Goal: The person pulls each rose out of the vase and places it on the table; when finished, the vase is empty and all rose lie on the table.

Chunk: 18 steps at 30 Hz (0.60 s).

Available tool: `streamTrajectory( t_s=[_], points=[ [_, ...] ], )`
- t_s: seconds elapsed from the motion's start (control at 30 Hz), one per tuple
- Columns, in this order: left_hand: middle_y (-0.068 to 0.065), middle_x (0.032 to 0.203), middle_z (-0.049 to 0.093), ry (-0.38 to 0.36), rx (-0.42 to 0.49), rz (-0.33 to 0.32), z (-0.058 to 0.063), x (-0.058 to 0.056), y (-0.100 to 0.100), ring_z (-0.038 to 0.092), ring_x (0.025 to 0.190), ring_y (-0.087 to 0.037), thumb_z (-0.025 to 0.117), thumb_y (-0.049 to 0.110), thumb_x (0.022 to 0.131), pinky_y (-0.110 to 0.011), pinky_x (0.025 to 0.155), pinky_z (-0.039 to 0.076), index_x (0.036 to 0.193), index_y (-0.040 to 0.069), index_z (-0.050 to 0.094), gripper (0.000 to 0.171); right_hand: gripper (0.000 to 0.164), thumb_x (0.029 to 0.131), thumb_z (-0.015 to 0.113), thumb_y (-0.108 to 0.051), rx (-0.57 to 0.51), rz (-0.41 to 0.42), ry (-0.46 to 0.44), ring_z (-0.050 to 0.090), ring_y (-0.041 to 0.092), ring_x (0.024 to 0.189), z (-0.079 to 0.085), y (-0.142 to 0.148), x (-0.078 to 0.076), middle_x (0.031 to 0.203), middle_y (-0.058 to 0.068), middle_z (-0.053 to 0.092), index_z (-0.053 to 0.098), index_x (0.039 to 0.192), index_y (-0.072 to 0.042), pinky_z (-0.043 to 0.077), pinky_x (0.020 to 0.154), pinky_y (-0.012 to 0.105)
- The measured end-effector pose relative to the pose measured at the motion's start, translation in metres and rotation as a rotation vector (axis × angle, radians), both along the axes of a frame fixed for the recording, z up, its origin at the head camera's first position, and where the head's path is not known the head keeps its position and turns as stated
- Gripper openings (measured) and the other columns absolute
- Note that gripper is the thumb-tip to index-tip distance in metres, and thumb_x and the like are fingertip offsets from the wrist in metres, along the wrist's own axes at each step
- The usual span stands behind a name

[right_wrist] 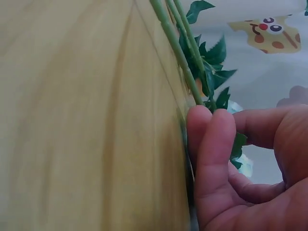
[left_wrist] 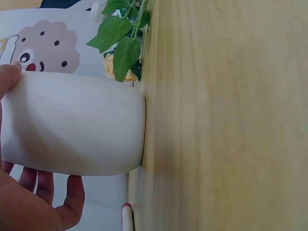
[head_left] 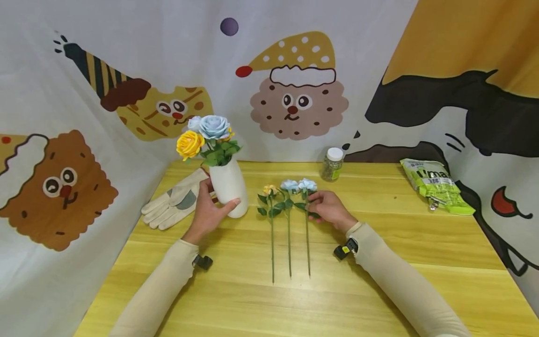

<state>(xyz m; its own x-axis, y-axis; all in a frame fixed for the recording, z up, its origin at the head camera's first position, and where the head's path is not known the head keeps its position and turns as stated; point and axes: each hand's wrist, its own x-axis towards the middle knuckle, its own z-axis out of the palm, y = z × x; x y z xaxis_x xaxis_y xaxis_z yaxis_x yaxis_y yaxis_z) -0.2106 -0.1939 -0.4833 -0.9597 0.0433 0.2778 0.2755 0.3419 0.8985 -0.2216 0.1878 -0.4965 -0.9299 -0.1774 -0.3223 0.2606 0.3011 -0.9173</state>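
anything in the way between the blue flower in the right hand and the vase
Yes: the middle blue flower and the yellow flower lie side by side between the right hand and the vase. Both lie flat, so lifting over them would likely clear the way.

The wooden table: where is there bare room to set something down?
Bare tabletop lies between the jar and green bag, between that bag and the right sleeve, and below the stems. Crowded: the back left, where the left hand holds the white vase beside the glove, and the flower row.
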Motion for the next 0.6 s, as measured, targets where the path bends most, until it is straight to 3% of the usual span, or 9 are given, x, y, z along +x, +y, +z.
streamTrajectory(
  t_s=[0.27,0.6],
  points=[
    [-0.017,0.142,0.045,0.008,0.003,0.001,0.000,0.000,0.000,0.049,0.127,-0.033,0.089,0.032,0.086,-0.058,0.104,0.051,0.150,0.008,0.033,0.089,0.041,0.096,0.075,-0.007,0.019,-0.007,0.021,0.076,0.023,0.076,0.002,0.001,0.005,0.106,0.018,0.067,0.059,0.133,0.004,0.066,0.071,0.037],
    [-0.016,0.142,0.045,0.011,0.002,0.004,0.000,0.002,0.000,0.049,0.128,-0.035,0.090,0.032,0.086,-0.057,0.104,0.052,0.150,0.009,0.034,0.088,0.034,0.098,0.076,-0.021,0.166,-0.020,0.139,0.071,0.027,0.071,0.017,0.006,0.006,0.107,0.015,0.068,0.066,0.126,-0.003,0.064,0.063,0.040]
  ],
)
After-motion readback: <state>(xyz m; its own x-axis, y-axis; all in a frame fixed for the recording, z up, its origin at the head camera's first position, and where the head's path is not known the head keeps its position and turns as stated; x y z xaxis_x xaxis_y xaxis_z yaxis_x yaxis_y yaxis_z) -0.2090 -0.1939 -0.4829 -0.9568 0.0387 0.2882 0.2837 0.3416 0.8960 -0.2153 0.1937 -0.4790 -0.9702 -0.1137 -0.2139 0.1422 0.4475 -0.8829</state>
